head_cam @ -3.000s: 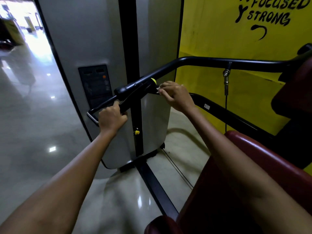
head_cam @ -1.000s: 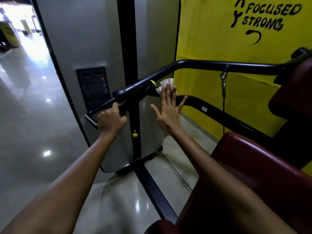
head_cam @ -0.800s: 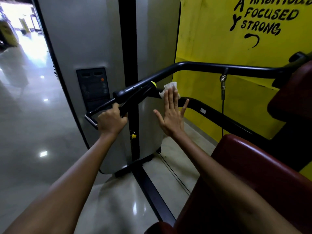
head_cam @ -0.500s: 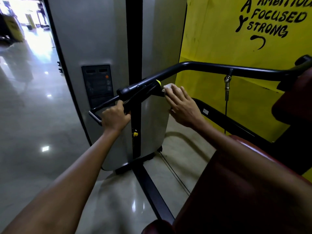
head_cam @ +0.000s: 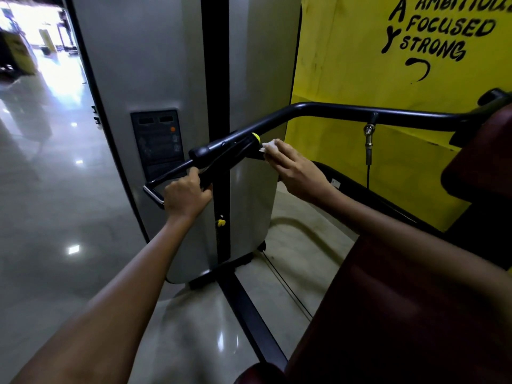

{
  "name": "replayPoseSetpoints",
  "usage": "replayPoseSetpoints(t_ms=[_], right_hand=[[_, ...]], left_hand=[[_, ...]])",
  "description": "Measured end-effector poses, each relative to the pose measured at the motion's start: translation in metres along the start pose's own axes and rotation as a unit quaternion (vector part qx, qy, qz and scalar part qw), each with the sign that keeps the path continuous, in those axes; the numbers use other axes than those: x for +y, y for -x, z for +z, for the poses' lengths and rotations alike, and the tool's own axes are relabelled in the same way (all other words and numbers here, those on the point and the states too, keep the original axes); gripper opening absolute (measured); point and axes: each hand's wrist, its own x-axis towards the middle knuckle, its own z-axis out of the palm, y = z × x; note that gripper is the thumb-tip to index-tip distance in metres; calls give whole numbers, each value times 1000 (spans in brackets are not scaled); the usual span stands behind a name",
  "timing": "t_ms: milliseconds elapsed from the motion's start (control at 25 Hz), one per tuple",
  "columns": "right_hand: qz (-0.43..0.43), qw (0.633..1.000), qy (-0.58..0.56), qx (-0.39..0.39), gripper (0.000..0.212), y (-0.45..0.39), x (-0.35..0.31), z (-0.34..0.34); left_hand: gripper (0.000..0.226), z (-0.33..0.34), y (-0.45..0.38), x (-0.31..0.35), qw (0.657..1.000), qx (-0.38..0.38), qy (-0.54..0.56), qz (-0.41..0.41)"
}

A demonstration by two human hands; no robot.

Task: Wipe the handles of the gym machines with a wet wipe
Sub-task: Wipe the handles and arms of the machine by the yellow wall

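A black padded handle (head_cam: 221,148) with a yellow ring sticks out from the machine's curved black bar (head_cam: 332,112). Below it a thin chromed loop grip (head_cam: 155,194) juts to the left. My left hand (head_cam: 185,198) grips the lower black handle just beside that loop. My right hand (head_cam: 293,169) lies over the inner end of the handle and presses a white wet wipe (head_cam: 270,146) against it; only a corner of the wipe shows past my fingers.
The grey weight-stack housing (head_cam: 155,65) with a black upright stands right behind the handles. A dark red seat pad (head_cam: 401,314) fills the lower right. A yellow wall (head_cam: 360,65) with black lettering is behind the bar. Glossy floor (head_cam: 50,217) spreads to the left.
My right hand, flat and upright under the wipe a second ago, has turned over and come down onto the handle with the wipe beneath it. My left hand has kept its grip.
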Motion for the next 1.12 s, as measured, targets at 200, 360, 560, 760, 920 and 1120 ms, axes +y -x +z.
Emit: replayPoseSetpoints(t_ms=[200, 360, 560, 760, 920, 1120], right_hand=[[376, 746, -541, 95, 44, -11, -31, -8], [494, 311, -794, 166, 35, -11, -21, -8], [498, 98, -826, 244, 40, -26, -38, -4], [485, 8, -816, 315, 39, -21, -41, -3], [487, 16, -816, 310, 39, -28, -38, 5], [487, 165, -835, 197, 28, -33, -17, 5]], left_hand=[[29, 3, -2, 0, 1000, 14, -9, -2], [29, 2, -1, 0, 1000, 6, -9, -7], [27, 3, 0, 2, 1000, 23, -7, -10], [28, 2, 1, 1, 1000, 28, -2, -3], [28, 4, -1, 3, 1000, 28, -5, -7], [29, 4, -1, 1, 1000, 13, -15, 0]])
